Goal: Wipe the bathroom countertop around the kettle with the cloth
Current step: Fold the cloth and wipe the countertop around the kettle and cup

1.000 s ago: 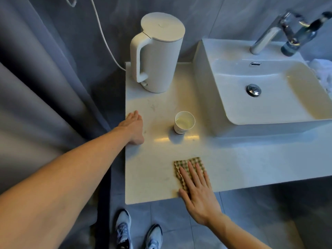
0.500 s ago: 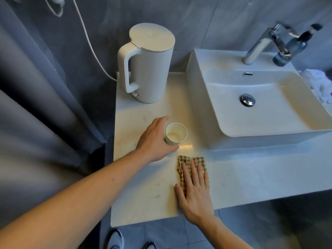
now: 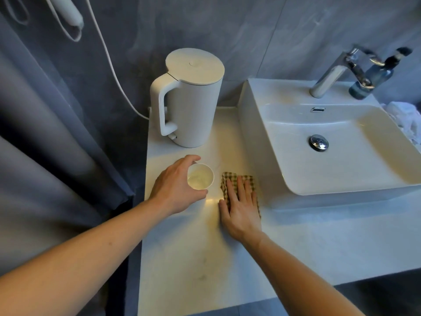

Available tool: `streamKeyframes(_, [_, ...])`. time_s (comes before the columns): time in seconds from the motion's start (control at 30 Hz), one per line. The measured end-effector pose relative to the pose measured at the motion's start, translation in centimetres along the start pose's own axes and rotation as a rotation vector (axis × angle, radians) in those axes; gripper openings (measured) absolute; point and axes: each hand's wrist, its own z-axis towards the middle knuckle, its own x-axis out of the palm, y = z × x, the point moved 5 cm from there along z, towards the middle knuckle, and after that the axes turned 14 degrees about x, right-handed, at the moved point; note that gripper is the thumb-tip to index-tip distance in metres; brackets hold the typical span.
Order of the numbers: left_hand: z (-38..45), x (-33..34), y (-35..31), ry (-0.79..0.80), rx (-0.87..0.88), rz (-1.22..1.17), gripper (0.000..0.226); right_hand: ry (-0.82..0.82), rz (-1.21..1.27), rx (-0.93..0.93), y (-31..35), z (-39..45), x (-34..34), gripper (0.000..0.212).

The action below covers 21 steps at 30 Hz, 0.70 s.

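A white kettle (image 3: 192, 101) stands upright at the back left of the pale countertop (image 3: 193, 258), its handle facing left. In front of it is a small white cup (image 3: 201, 177), and my left hand (image 3: 176, 185) is wrapped around its left side, thumb and fingers curled on the rim. Just right of the cup lies a brown checked cloth (image 3: 230, 177). My right hand (image 3: 241, 206) is pressed flat on the cloth with fingers spread, covering most of it.
A white basin (image 3: 284, 137) sits on the counter to the right, with a chrome tap (image 3: 332, 71) and a blue bottle (image 3: 369, 80) behind. The kettle's white cord (image 3: 109, 62) runs up the grey wall. A grey curtain (image 3: 45, 142) hangs left. White fabric (image 3: 407, 119) lies far right.
My left hand moved from the counter's left edge to the cup and closed around it. My right hand slid the cloth away from the front edge, up beside the cup.
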Motion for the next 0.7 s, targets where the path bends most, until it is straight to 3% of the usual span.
streamKeyframes(0.3, [1.1,-1.2,4.2,-0.06,-0.044,-0.085,0.091,-0.049,-0.017,-0.014,2.8,9.3,-0.8,0.066])
streamKeyframes(0.47, [0.6,-1.3,5.2,-0.011,-0.054,-0.063,0.102,-0.107,0.016,-0.161,2.2,2.1,0.5,0.06])
streamKeyframes(0.57, [-0.9,-1.1,7.0,0.16,-0.114,0.085,0.123,-0.05,0.075,-0.275,0.6,-2.3,1.0,0.059])
streamKeyframes(0.7, [-2.4,-0.3,9.1,0.453,-0.136,0.28,0.147,-0.054,0.198,-0.219,0.7,-0.6,-1.6,0.056])
